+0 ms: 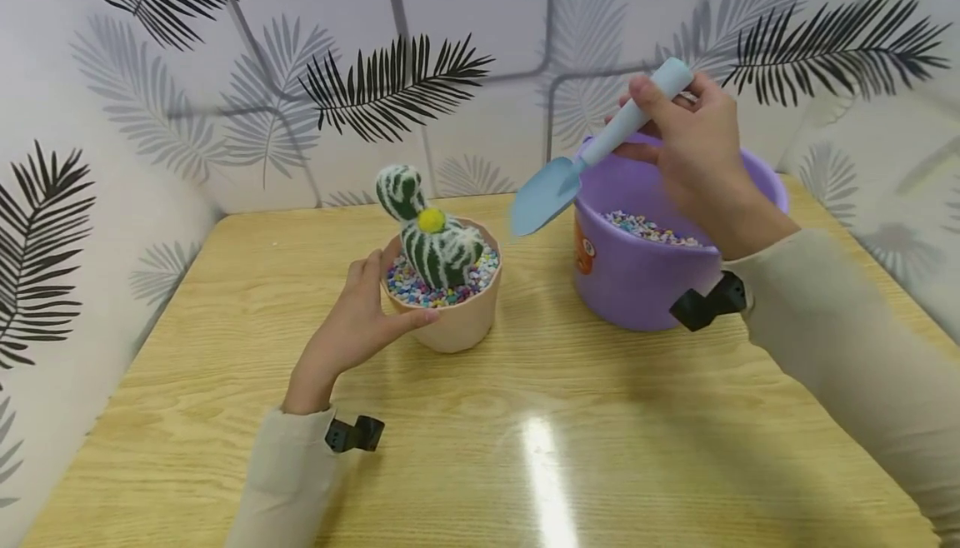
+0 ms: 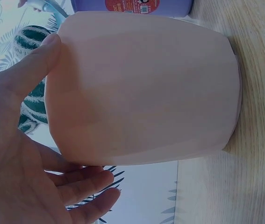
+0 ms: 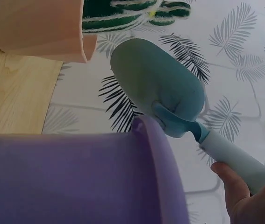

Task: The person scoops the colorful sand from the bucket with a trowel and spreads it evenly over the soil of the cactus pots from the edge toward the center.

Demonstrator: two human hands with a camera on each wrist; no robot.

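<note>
A peach flowerpot [image 1: 459, 327] stands upright on the table, filled with small colorful pebbles [image 1: 402, 284]. From them rises a green-and-white fuzzy cactus [image 1: 438, 250] with a yellow pompom. My left hand [image 1: 352, 323] holds the pot at its left side, thumb along the front rim and fingers round the far left. In my right hand [image 1: 701, 136] is a light blue trowel [image 1: 546, 196], gripped by its handle. Its blade slants down to the left, in the air between the pot and a purple bucket [image 1: 645, 281]; no pebbles show on it. The right wrist view shows the blade's rounded back.
Inside the bucket lie more colorful pebbles [image 1: 648, 229], and an orange-red label [image 1: 583, 248] is on its outside. The wooden table [image 1: 480, 440] ends at a wall [image 1: 480, 140] covered with leaf patterns. The bucket stands right of the pot, with a gap between.
</note>
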